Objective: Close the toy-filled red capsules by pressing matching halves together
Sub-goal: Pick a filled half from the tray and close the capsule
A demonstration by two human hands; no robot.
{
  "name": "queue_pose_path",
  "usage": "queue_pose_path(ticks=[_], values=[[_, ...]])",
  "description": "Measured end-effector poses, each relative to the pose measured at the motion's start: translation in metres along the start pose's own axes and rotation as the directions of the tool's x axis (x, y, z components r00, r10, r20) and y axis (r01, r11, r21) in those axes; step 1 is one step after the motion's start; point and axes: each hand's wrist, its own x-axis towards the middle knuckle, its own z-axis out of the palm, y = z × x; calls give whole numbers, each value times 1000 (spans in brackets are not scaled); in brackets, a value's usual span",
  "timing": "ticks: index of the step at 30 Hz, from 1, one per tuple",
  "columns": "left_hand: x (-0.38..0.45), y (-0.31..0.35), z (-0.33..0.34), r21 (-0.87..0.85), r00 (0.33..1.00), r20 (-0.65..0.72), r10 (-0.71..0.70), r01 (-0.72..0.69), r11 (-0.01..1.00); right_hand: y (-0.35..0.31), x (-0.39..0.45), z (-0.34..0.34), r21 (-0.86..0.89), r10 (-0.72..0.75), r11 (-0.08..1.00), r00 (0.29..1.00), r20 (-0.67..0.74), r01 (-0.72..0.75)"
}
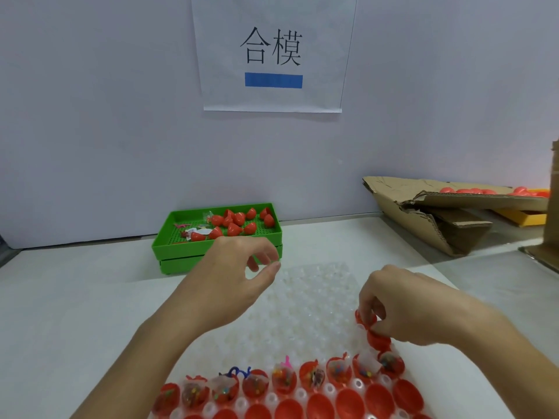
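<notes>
White counter (75, 297) is backed by a pale wall on which a printed paper sign (272, 52) is hung, with a green tray (181, 252) of closed red capsules set against it. On a clear dimpled tray (302, 297), a red capsule (367, 320) at the right edge is pinched by the right hand (402, 306). The left hand (233, 276) is held above the clear tray with fingers loosely curled and nothing gripped, while toy-filled red halves (284, 379) are seated in the near rows.

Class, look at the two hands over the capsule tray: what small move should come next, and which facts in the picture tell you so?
Probably the right hand should press down on the red capsule it pinches at the clear tray's right edge, snapping the halves shut. The left hand hovers empty, and the filled halves in the near row are open.
</notes>
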Motion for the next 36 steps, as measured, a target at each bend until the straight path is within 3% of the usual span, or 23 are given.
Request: queue_pose_path(ticks=[14, 25, 29, 36], values=[[-6, 32, 18, -98, 988, 79, -134, 142, 985, 0, 6, 3, 80, 1, 997, 999, -46, 3], [-6, 37, 22, -86, 984, 91, -155, 163, 983, 3, 1, 7, 12, -18, 1000, 994, -110, 19], [-6, 31, 16, -102, 985, 88, -147, 156, 983, 1, -1, -12, 18, -30, 999, 979, -199, 34], [-2, 15, -6, -229, 956, 229, -183, 235, 945, -28, 17, -47, 174, -201, 952, 942, -267, 253]])
